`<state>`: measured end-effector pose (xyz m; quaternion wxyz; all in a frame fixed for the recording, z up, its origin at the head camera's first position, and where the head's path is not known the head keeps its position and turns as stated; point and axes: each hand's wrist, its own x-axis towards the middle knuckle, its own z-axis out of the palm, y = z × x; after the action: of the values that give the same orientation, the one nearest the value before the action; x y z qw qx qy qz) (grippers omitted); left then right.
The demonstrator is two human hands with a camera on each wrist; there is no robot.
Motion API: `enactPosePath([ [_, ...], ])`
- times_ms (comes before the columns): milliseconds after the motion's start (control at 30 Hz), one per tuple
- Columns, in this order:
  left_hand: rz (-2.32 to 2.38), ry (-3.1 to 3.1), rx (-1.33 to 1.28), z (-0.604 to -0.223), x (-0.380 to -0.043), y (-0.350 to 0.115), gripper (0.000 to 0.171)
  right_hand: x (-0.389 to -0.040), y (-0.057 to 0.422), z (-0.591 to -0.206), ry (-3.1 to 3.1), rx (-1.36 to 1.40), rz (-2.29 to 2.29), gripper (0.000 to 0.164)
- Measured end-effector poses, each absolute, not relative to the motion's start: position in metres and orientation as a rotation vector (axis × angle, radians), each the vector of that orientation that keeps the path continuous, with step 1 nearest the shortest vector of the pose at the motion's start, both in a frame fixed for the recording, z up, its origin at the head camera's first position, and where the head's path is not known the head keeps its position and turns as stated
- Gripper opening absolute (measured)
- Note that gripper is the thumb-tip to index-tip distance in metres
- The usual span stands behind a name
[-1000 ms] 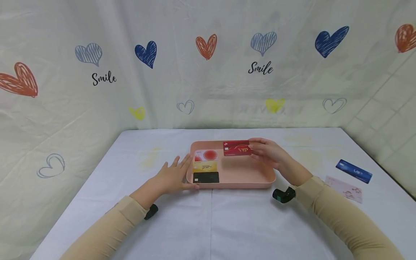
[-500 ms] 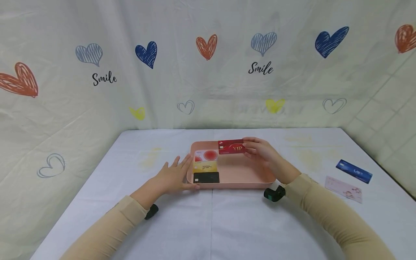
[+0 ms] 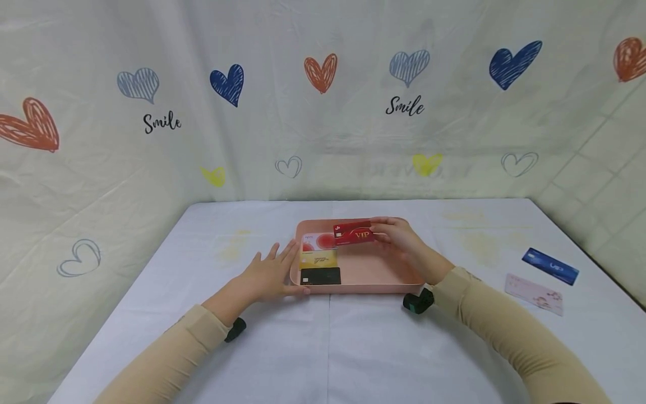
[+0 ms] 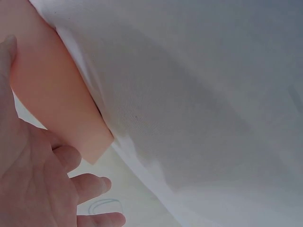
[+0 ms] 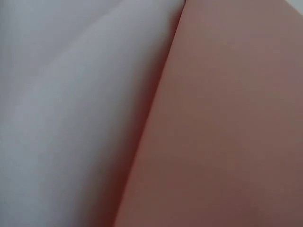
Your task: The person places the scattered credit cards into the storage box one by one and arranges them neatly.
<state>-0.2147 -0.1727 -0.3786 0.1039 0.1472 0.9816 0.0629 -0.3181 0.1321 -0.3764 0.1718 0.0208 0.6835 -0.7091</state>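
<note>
My right hand point(image 3: 401, 238) pinches the right end of a red VIP card point(image 3: 351, 233) over the pink tray point(image 3: 381, 270). The card's left edge comes up to a white card with red circles point(image 3: 318, 242) in the tray. Below that lie a yellow card point(image 3: 318, 259) and a black card point(image 3: 320, 276), stacked in a column along the tray's left side. Against the tray's left wall rests my left hand point(image 3: 267, 275), fingers spread and thumb at the front corner. The left wrist view shows its fingers beside the tray wall point(image 4: 66, 94). Only tray and cloth appear in the right wrist view.
A blue card point(image 3: 550, 266) and a pale pink card point(image 3: 534, 294) lie on the white-covered table point(image 3: 373, 348) at the right, beyond my right forearm. A white curtain point(image 3: 353, 129) printed with hearts hangs behind the table.
The right hand has carried the red VIP card leftward across the tray's upper part, then slightly down toward the column of cards. My left hand stays against the tray.
</note>
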Motion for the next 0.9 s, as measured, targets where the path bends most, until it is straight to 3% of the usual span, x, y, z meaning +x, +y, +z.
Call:
enactPosePath([
  [900,0.195,2.899,0.437,-0.3780,-0.2141,-0.1719,0.113,-0.3262,0.1356,-0.3830,1.975,0.136,-2.001,0.049],
])
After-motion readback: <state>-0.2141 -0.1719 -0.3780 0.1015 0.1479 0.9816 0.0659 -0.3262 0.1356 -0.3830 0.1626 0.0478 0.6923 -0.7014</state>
